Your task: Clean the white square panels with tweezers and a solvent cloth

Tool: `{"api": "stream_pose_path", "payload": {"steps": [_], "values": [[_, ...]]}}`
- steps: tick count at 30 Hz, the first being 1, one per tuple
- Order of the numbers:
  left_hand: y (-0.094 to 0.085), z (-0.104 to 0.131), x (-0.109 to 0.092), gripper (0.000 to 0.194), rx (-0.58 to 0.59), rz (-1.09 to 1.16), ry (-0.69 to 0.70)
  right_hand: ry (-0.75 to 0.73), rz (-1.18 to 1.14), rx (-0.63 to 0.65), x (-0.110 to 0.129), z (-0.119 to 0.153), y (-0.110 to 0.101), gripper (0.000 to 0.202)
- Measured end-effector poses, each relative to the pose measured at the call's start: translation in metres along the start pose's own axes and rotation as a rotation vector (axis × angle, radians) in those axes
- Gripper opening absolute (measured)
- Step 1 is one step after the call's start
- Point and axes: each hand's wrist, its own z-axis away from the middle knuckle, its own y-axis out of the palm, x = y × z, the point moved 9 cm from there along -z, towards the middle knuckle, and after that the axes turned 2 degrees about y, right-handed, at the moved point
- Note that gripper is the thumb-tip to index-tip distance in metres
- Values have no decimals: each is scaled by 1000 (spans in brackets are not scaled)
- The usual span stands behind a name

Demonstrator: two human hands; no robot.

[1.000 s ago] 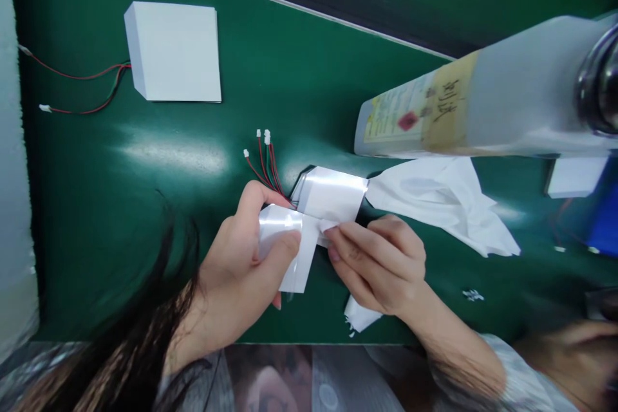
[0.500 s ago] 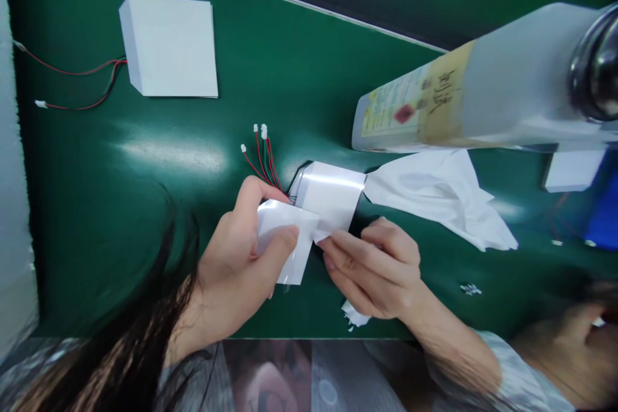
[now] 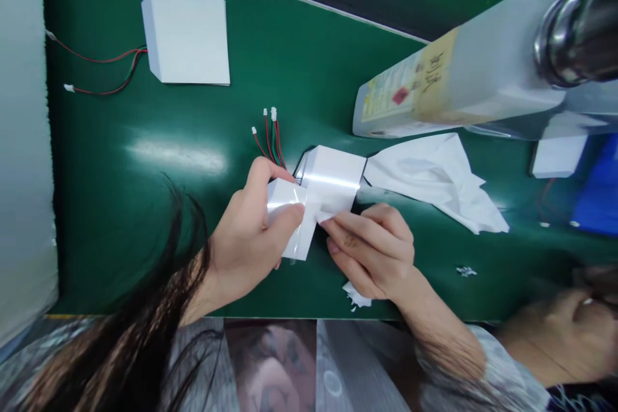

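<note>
**White and glossy: handwork partway**

Head view, sole camera. I am seeing the left hand (image 3: 246,232) clamping a white block (image 3: 300,241), thumb pressing across its face, over the near half of the green bench (image 3: 183,206). The right hand (image 3: 381,244) is pinching a small white scrap (image 3: 322,215), fingertips together, beside the block's right edge.

Progress, judging from this view alone: block gripped, scrap caught, so the handwork is looking under way and unfinished. The white connectors (image 3: 273,114) are lying loose, plugged into nothing. I am not managing to tell how the block's hidden side is standing. A wired block (image 3: 190,38) is lying well apart, neither hand touching it.

Materials: a second block (image 3: 333,174), flat and square-edged, is showing a shiny band; whether it is joining the held one, I cannot tell. The white cloth (image 3: 434,174) is creasing softly beside the bottle (image 3: 483,77), whose walls are looking smooth, milky and translucent. A ragged scrap (image 3: 356,295) is fraying near the bench edge.
</note>
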Motion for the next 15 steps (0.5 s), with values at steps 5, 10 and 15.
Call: {"api": "stream_pose_path", "payload": {"steps": [5,10,15], "values": [[1,0,-4,23,39,-2,41,31,2,-17,3,5,-2,24],[0,0,-7,22,45,-13,52,-19,-15,-45,13,9,-2,21],[1,0,-7,22,37,-12,45,-16,-14,-38,14,12,-1,21]]}}
